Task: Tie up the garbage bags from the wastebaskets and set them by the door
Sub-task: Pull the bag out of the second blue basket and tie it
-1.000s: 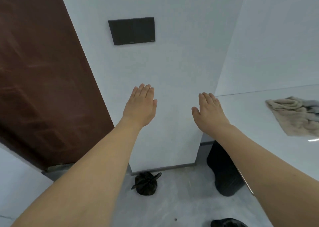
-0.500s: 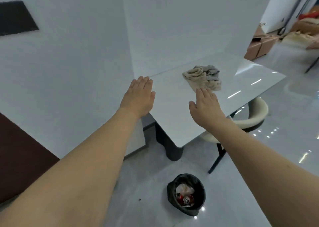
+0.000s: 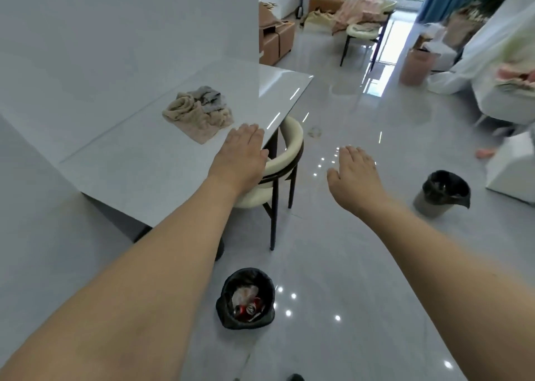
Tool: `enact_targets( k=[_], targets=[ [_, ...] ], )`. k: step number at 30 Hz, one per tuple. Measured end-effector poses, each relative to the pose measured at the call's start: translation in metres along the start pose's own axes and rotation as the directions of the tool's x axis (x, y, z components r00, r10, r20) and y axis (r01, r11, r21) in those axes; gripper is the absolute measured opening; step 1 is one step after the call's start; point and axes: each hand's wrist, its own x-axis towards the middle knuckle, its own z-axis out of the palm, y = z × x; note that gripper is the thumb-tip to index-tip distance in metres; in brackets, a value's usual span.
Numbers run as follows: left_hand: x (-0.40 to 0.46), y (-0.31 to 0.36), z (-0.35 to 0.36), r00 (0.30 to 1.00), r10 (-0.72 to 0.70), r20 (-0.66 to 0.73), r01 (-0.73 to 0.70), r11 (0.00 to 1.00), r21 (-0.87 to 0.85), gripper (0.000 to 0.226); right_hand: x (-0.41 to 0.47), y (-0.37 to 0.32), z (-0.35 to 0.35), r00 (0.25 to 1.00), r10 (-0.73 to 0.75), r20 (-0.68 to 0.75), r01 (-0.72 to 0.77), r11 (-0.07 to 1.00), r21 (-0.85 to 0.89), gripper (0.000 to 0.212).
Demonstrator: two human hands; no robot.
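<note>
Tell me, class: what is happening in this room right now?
A person holds both hands out, open and empty: left hand, right hand. Two wastebaskets lined with black garbage bags stand untied on the grey tiled floor: the near black one holding cans and wrappers, and a grey one farther right.

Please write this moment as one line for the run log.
left hand: open, empty | right hand: open, empty | near wastebasket: bag untied, cans inside | far wastebasket: bag untied
</note>
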Motion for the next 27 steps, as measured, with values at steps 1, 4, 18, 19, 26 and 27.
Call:
enact_targets(
  k=[1, 4, 18, 19, 26, 27],
  targets=[
    [0.005, 0.005, 0.008, 1.000, 0.029, 0.012, -0.029, 1.000, 0.002, 0.053, -0.002, 0.007, 0.001, 1.000, 0.022, 0.005, -0.022, 1.000, 0.001, 0.057],
    [0.011, 0.014, 0.031, 0.996, 0.076, 0.038, -0.077, 0.997, 0.019, 0.053, -0.007, 0.019, 0.009, 0.999, 0.035, 0.016, -0.034, 0.999, -0.021, 0.057],
    [-0.016, 0.003, 0.186, 0.992, -0.029, 0.121, 0.033, 0.999, -0.030, 0.052, 0.018, 0.054, 0.170, 0.977, -0.048, 0.207, 0.037, 0.998, 0.057, 0.055],
    [-0.022, 0.000, 0.213, 0.993, -0.026, 0.117, 0.030, 0.999, -0.029, 0.052, 0.018, 0.060, 0.198, 0.973, -0.051, 0.225, 0.038, 0.997, 0.062, 0.056],
    [-0.093, -0.034, 0.433, 0.979, -0.112, 0.170, 0.118, 0.993, -0.029, 0.053, 0.005, 0.104, 0.422, 0.956, -0.074, 0.283, 0.046, 0.994, 0.104, 0.056],
    [-0.108, -0.040, 0.468, 0.973, -0.129, 0.191, 0.134, 0.991, -0.017, 0.054, 0.000, 0.111, 0.458, 0.954, -0.075, 0.290, 0.043, 0.993, 0.113, 0.056]
  ],
)
